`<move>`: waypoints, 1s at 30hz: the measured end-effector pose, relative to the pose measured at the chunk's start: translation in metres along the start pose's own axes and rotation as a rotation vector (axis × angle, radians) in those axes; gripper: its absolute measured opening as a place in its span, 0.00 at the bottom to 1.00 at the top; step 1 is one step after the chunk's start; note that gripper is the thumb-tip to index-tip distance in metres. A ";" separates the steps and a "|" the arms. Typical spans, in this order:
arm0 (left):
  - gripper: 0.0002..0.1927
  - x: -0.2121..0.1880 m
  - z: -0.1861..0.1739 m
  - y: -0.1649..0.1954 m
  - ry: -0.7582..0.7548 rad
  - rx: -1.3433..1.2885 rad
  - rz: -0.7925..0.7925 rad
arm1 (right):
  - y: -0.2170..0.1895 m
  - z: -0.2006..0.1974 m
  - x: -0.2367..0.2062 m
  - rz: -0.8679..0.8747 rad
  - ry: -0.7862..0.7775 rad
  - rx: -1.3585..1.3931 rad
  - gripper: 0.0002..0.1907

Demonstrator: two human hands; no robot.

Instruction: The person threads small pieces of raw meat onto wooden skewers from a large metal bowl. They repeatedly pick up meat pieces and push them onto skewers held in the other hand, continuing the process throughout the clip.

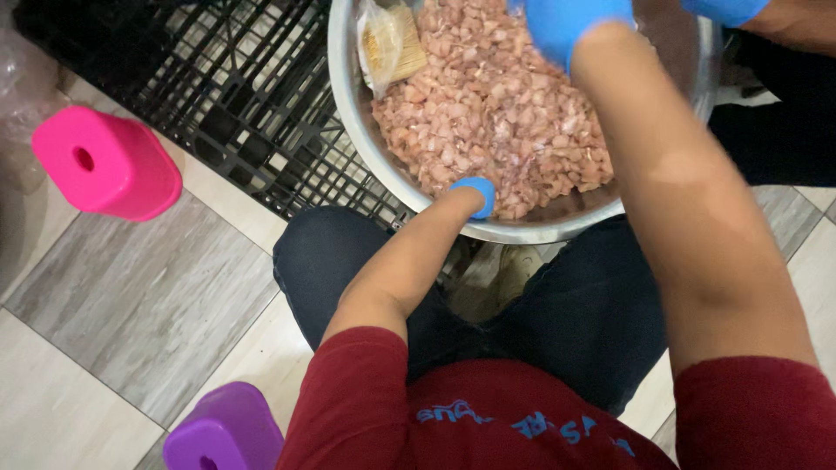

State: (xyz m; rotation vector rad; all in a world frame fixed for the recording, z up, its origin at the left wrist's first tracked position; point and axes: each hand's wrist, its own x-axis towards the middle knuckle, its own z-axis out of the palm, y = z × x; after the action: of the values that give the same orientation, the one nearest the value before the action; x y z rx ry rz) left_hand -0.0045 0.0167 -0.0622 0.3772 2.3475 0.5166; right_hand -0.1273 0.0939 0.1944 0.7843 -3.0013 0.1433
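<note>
Meat (496,113), cut into small pale pink cubes, fills most of a big round metal bowl (348,104), and this bowl rests on a black plastic crate (235,87) in front of the person's knees. The right hand (570,26), in a blue glove, is inside the bowl on the far part of the meat pile; its fingers are cut off by the top edge of the view, so it is not possible to tell whether it is open or closed around some pieces. The left hand (476,196), also in a blue glove, is at the near rim of the bowl; only a small part of the glove shows past the wrist, and it seems to press or hold the rim, but the grip itself is hidden.

To do this well, the person probably needs the left hand to keep the bowl steady on the crate while the right hand works through the meat, because the grid below gives little flat support and the bowl is heavy and full. The movements should stay low and inside the rim, so no cubes fall over the edge.

To the left of the right hand, a small clear plastic packet (392,43) with yellowish content lies against the bowl wall, partly on the meat. No label can be read on it.

Further to the left of the left hand, a pink plastic stool (109,165) stands on the tiled floor (148,296), and a purple stool (222,431) stands nearer to the person's body. Another blue glove (727,9) appears beyond the right arm.
</note>
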 end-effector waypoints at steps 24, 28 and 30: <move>0.16 0.007 -0.005 -0.021 -0.139 0.095 0.011 | 0.057 0.052 -0.124 0.152 -0.350 0.425 0.13; 0.15 0.007 -0.012 -0.026 -0.143 0.142 0.031 | 0.051 0.040 -0.123 0.245 -0.381 0.492 0.13; 0.15 0.010 -0.024 -0.037 -0.158 0.233 0.088 | 0.051 0.037 -0.123 0.283 -0.375 0.507 0.13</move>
State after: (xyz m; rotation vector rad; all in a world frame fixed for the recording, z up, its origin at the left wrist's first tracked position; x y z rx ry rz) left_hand -0.0331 -0.0181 -0.0684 0.6083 2.2489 0.2436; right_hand -0.0454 0.1941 0.1465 0.4310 -3.4671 0.8870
